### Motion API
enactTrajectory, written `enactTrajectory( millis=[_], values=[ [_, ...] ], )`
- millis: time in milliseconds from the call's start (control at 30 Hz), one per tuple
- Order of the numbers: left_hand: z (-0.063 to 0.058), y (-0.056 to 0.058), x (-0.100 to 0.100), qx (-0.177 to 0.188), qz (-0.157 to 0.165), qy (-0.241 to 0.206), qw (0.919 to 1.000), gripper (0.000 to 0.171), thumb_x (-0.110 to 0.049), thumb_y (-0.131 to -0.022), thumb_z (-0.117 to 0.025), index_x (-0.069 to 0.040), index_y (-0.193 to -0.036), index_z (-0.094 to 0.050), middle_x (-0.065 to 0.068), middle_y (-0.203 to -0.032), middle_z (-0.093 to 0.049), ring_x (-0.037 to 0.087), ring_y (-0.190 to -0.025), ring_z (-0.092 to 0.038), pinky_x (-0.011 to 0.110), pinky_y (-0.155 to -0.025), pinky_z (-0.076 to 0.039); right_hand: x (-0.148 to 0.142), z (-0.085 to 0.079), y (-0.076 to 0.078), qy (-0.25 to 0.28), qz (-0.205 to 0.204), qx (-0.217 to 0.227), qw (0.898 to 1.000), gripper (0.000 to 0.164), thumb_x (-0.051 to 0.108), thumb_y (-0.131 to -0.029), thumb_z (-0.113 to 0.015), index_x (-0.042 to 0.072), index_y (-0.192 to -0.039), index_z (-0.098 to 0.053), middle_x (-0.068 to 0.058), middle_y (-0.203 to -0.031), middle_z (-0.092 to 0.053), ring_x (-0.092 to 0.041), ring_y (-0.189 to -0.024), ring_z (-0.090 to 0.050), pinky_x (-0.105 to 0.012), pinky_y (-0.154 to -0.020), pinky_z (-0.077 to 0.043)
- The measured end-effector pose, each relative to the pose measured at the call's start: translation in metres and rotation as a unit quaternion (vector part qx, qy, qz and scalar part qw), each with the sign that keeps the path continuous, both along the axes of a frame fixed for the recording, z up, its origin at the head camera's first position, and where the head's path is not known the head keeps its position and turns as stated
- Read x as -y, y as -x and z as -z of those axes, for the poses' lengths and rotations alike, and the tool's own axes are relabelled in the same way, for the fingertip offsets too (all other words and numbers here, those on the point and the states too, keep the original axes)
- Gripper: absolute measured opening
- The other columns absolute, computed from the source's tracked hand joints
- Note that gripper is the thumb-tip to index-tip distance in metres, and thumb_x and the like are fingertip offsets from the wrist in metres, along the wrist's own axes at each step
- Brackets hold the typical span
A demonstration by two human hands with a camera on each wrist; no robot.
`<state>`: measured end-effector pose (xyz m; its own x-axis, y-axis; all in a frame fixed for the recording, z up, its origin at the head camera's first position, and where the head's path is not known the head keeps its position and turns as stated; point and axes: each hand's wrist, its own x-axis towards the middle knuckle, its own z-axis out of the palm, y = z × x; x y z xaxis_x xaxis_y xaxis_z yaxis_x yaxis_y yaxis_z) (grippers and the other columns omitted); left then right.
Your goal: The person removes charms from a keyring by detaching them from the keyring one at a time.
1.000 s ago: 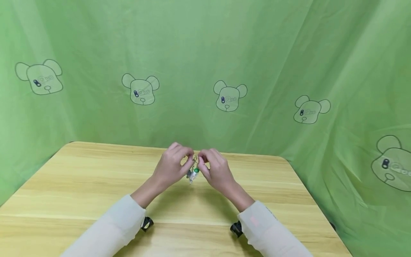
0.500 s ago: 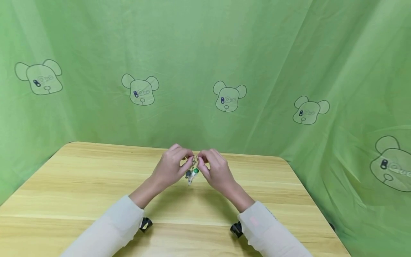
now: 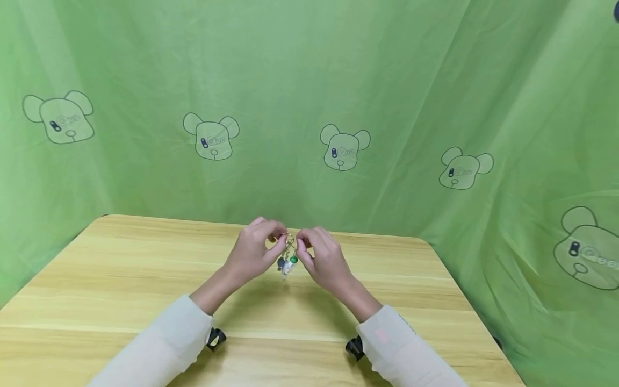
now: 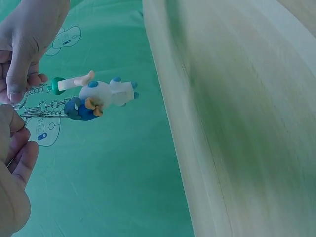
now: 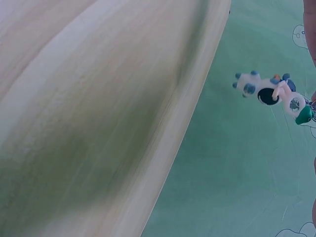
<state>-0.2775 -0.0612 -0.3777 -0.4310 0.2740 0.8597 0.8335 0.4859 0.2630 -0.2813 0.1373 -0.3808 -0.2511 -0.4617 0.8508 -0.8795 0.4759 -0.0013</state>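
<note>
Above the table's far part, both hands hold a keychain up between them, thumbs and fingertips close together. My left hand (image 3: 253, 250) pinches the bunched metal rings (image 4: 37, 112). From the other side, my right hand (image 3: 326, 258) pinches at the thin ring and chain (image 4: 37, 90) of a pale charm with a green top (image 4: 58, 86). Beside it dangle a white figurine with blue spots (image 4: 101, 94) and a dark blue figurine with orange parts (image 4: 85, 108). In the right wrist view the white figurine (image 5: 247, 84) hangs below the green top, and the hands are mostly cut off.
A light wood-grain table (image 3: 145, 269) lies under the hands, its far edge just beyond them. Green curtain (image 3: 280, 80) printed with bear heads surrounds it. Black wrist mounts (image 3: 216, 339) sit below both pale sleeves (image 3: 159, 344).
My left hand has shifted slightly left and the gap between the hands has widened a little, with the gold ring showing between them. The charms have swung slightly left; the right hand moved only a little left.
</note>
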Motion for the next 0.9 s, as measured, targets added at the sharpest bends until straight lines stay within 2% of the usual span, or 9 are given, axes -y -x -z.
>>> enactTrajectory(
  millis=[167,333,433,667,900],
  values=[
    [-0.0002,-0.0003,0.0007,0.001,0.015,-0.004,0.9999,0.007,0.002,-0.088,-0.070,-0.003,-0.091,-0.074,0.006,-0.083,-0.074,0.017,-0.074,-0.065,0.025,-0.066,-0.058,0.0003,-0.0001,-0.0003,0.000,-0.002,-0.004,1.000,0.007,-0.004,-0.092,-0.058,-0.003,-0.097,-0.062,-0.011,-0.087,-0.064,-0.020,-0.076,-0.063,-0.022,-0.068,-0.058],
    [0.0018,0.0017,0.0034,0.040,0.034,-0.010,0.9986,0.003,-0.002,-0.089,-0.074,-0.003,-0.092,-0.074,0.004,-0.083,-0.074,0.014,-0.075,-0.066,0.024,-0.067,-0.058,0.0006,-0.0018,-0.0013,0.003,-0.008,0.005,1.000,0.006,-0.002,-0.095,-0.057,-0.004,-0.098,-0.062,-0.012,-0.087,-0.064,-0.023,-0.076,-0.063,-0.030,-0.065,-0.061],
    [0.0019,0.0027,0.0041,0.046,0.039,-0.005,0.9982,0.003,-0.003,-0.090,-0.075,-0.003,-0.092,-0.074,0.004,-0.084,-0.074,0.014,-0.076,-0.066,0.023,-0.067,-0.058,0.0009,-0.0031,-0.0021,0.003,-0.012,0.010,1.000,0.008,-0.001,-0.096,-0.056,-0.004,-0.097,-0.063,-0.012,-0.087,-0.064,-0.025,-0.076,-0.064,-0.033,-0.064,-0.061],
    [0.0003,0.0013,0.0028,0.043,0.038,0.011,0.9983,0.005,0.001,-0.089,-0.073,-0.004,-0.090,-0.072,0.005,-0.083,-0.072,0.016,-0.076,-0.064,0.027,-0.067,-0.060,0.0013,-0.0036,-0.0031,0.001,-0.011,0.014,1.000,0.008,0.000,-0.097,-0.056,-0.004,-0.097,-0.063,-0.012,-0.087,-0.064,-0.023,-0.076,-0.063,-0.032,-0.064,-0.061],
    [0.0001,0.0005,0.0028,0.059,0.035,-0.001,0.9976,0.006,0.003,-0.090,-0.072,-0.003,-0.089,-0.073,0.005,-0.082,-0.073,0.015,-0.075,-0.066,0.025,-0.066,-0.059,0.0001,-0.0020,-0.0025,-0.002,-0.003,0.009,1.000,0.007,-0.004,-0.094,-0.058,-0.004,-0.098,-0.063,-0.012,-0.088,-0.065,-0.021,-0.077,-0.063,-0.025,-0.067,-0.060]
  ],
)
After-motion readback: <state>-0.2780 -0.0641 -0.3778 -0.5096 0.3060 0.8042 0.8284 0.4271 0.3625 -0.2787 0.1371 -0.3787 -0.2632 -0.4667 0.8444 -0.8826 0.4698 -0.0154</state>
